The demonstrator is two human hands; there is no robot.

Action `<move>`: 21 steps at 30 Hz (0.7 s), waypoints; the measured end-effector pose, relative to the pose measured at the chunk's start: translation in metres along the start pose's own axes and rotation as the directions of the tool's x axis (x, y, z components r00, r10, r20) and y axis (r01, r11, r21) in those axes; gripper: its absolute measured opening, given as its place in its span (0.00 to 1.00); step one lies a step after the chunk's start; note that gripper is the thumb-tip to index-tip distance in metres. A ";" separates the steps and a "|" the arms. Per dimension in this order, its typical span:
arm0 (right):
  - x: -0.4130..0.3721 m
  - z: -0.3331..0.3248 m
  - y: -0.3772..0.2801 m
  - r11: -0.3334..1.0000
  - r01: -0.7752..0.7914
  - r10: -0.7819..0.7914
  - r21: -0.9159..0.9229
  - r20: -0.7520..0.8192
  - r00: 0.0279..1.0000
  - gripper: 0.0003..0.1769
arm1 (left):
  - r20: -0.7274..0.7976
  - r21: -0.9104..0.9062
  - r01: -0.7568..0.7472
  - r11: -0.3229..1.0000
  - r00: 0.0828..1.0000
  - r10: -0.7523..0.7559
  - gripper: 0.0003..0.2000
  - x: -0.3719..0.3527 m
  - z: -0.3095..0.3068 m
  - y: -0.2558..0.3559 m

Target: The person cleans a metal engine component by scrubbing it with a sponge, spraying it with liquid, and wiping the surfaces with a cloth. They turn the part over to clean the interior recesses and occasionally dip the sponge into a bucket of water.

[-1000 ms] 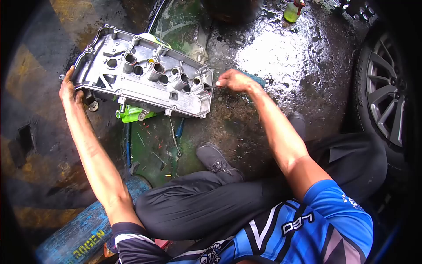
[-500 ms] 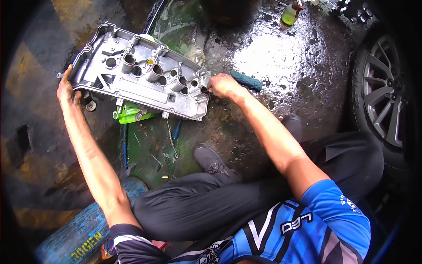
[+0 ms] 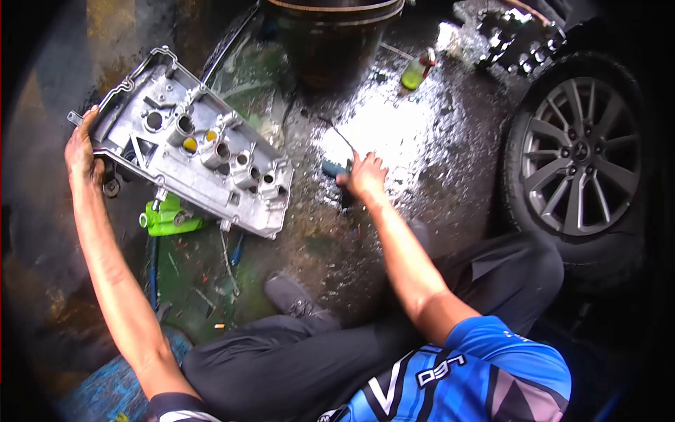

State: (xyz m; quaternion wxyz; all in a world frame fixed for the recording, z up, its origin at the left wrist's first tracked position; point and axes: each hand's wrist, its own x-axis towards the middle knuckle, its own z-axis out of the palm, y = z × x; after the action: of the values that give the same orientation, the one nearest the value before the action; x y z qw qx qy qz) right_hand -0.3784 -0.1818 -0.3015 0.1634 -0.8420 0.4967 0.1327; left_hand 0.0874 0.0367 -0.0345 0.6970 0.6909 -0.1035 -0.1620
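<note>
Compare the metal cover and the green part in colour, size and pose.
The cover is silvery grey; the green part is bright green.
The cover looks much larger than the green part, which it partly hides.
The cover is held at one end by the left hand; no hand is seen on the green part.

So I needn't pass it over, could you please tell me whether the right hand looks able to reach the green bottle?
Probably yes: only wet floor shows between the right hand and the bottle, though its fingers may be holding a thin tool.
</note>
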 end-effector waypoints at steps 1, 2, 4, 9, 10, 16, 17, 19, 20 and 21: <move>-0.005 0.012 0.001 0.998 0.055 -0.055 -0.012 -0.021 0.998 0.38 | -0.022 0.019 -0.017 1.000 1.000 0.018 0.19 0.000 0.002 -0.003; -0.003 0.020 0.003 0.995 0.094 -0.093 0.029 -0.044 0.995 0.27 | -0.012 0.027 -0.059 0.998 0.998 0.059 0.19 -0.002 0.003 -0.004; 0.012 0.003 0.003 0.982 0.036 -0.038 0.188 0.004 0.999 0.26 | 0.017 0.015 -0.122 0.992 0.992 0.122 0.19 -0.007 0.004 -0.004; 0.045 -0.137 -0.007 0.855 0.209 0.108 0.474 -0.558 0.823 0.31 | 0.006 -0.019 -0.111 0.994 0.994 0.111 0.22 -0.013 0.011 -0.007; 0.057 -0.175 -0.013 0.830 0.444 0.036 0.337 -0.827 0.561 0.26 | -0.008 -0.003 -0.137 0.991 0.990 0.137 0.23 -0.016 0.013 -0.007; 0.111 -0.341 -0.075 0.856 0.508 -0.356 -0.098 -0.824 0.441 0.24 | 0.001 0.020 -0.175 0.984 0.985 0.175 0.20 -0.036 0.026 0.000; 0.122 -0.350 -0.085 0.873 0.481 -0.400 -0.084 -0.687 0.606 0.23 | 0.009 0.013 -0.159 0.987 0.987 0.159 0.20 -0.041 0.029 0.001; 0.166 -0.351 -0.090 0.852 0.460 -0.522 -0.249 -0.347 0.779 0.26 | 0.019 0.003 -0.129 0.992 0.992 0.129 0.21 -0.048 0.033 0.007; 0.176 -0.346 -0.090 0.816 0.514 -0.575 -0.265 -0.270 0.773 0.24 | 0.023 0.020 -0.158 0.987 0.987 0.158 0.22 -0.050 0.036 0.008; 0.187 -0.337 -0.091 0.771 0.575 -0.628 -0.274 -0.183 0.756 0.23 | 0.020 0.040 -0.182 0.982 0.983 0.181 0.22 -0.053 0.038 0.009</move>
State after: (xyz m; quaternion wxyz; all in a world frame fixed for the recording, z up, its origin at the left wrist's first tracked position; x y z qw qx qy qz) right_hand -0.1895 -0.4262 -0.0530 0.0441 -0.9789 0.1993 0.0091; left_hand 0.0250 0.0210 -0.0208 0.6934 0.6917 -0.1750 -0.1009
